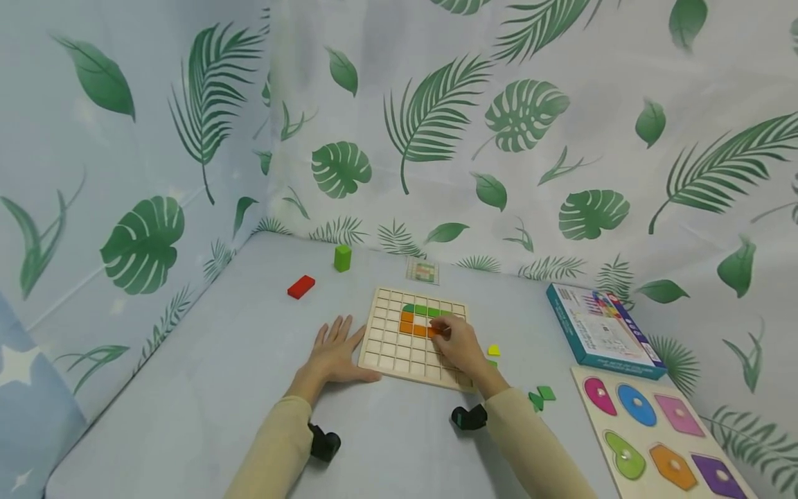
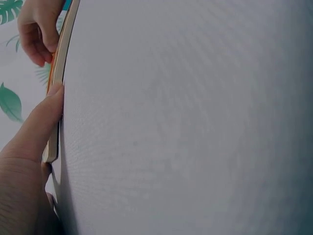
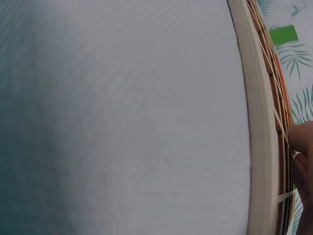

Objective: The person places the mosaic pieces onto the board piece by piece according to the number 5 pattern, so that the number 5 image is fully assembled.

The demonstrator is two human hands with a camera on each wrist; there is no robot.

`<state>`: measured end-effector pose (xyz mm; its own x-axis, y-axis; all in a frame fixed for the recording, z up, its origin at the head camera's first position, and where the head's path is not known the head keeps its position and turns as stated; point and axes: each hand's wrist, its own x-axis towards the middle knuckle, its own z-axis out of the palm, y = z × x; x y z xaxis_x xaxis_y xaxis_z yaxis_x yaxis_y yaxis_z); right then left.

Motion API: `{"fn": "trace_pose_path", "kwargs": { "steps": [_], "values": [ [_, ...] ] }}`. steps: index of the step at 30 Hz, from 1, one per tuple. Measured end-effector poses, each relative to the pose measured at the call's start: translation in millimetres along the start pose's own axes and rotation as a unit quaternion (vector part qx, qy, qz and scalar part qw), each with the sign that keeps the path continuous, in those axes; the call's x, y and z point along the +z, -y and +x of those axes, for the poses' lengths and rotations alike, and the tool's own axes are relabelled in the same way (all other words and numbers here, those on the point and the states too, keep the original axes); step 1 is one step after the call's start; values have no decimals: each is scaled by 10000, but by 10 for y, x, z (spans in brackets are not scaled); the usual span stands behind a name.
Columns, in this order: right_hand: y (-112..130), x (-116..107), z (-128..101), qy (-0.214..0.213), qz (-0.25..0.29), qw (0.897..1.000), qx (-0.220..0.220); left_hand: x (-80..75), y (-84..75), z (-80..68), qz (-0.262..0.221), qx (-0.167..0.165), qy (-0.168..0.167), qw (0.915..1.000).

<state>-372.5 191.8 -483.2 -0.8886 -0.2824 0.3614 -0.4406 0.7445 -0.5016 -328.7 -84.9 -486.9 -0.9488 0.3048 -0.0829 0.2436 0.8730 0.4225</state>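
A pale wooden grid board lies on the table. A patch of green tiles and orange tiles sits in its upper middle. My left hand rests beside the board's left side with fingers spread, and its thumb lies against the board's edge. Over the board, my right hand has its thumb and fingers curled together at an orange tile, seeming to pinch it; the fingertips partly hide it. In the right wrist view, the fingers show at the board's far side.
Behind the board lies a small pattern card. A red block and a green block are at back left. Loose yellow and green pieces lie right, near a box and a shape puzzle.
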Motion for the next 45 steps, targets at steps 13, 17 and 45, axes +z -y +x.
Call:
{"fn": "trace_pose_path", "kwargs": {
  "steps": [13, 17, 45],
  "values": [
    [-66, -235, -95, -484, 296, 9982, 168, -67, -82, -49, 39, 66, 30, 10000],
    [-132, -341, -187, -669, 324, 9968, 290, -56, -72, -54, 15, 60, 36, 10000],
    [-552, -766, -539, -115, -331, 9919, 1222, -37, -77, -67, -9, 103, -98, 9999]
  ]
}}
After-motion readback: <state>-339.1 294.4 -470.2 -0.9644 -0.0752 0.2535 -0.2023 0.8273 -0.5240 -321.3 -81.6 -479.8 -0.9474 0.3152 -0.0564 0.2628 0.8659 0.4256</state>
